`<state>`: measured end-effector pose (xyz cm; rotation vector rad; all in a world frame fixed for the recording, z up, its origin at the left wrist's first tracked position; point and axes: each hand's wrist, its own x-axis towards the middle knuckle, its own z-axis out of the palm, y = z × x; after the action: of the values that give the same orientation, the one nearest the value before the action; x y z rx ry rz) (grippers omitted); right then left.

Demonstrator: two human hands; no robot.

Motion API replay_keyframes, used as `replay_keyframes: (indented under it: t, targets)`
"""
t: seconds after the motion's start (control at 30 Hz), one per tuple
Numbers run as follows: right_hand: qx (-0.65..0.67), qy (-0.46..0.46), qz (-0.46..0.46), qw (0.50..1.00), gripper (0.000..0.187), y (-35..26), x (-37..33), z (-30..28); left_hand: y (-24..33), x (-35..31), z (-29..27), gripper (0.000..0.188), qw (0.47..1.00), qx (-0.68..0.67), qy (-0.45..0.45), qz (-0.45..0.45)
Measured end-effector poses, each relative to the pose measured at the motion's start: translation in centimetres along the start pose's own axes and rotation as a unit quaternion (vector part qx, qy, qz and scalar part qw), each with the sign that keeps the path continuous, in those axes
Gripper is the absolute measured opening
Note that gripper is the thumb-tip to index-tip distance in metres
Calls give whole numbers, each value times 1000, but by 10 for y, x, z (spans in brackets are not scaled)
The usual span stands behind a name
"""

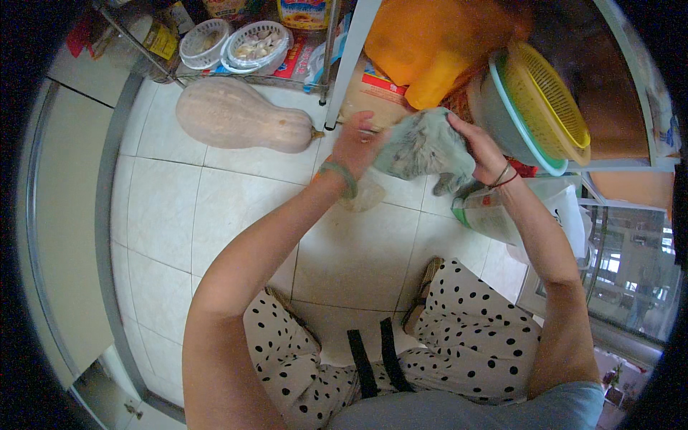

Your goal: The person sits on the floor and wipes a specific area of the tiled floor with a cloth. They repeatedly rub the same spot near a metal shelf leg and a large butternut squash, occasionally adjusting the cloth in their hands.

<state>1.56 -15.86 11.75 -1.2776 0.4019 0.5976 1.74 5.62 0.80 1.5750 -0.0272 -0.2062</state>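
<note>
A pale green, thin plastic bag point(423, 147) hangs bunched up above the tiled floor, with dark contents faintly showing through. My right hand point(484, 152) grips its right side, thumb on top and fingers behind it. At the bag's left edge is my left hand point(355, 149), its fingers smeared by motion, so I cannot tell whether they hold the plastic. Under the bag, a small clear plastic bag point(363, 195) lies on the floor, partly hidden by my left wrist.
A large butternut squash point(240, 116) lies on the floor at the left. Behind it, a metal rack point(324, 68) holds white baskets, one with garlic point(261, 46). Yellow and blue-rimmed colanders point(548, 104) lean in a cabinet at the right. A white bag point(566, 211) stands below them.
</note>
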Motion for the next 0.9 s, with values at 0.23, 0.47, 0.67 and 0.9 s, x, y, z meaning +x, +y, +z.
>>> replay_keyframes:
  t: [0.23, 0.47, 0.67, 0.9]
  targets:
    - [-24, -51, 33, 998, 31, 2, 2, 3, 25, -23, 37, 37, 941, -191, -274, -43]
    - [-455, 37, -135, 879, 38, 43, 24, -50, 9, -24, 18, 31, 913, -260, -199, -245]
    - [-253, -110, -36, 961, 36, 42, 15, -13, 24, -32, 24, 30, 867, -339, -239, -275]
    - [-91, -88, 11, 992, 25, 39, 11, -12, 16, -18, 20, 32, 931, -233, -185, -212]
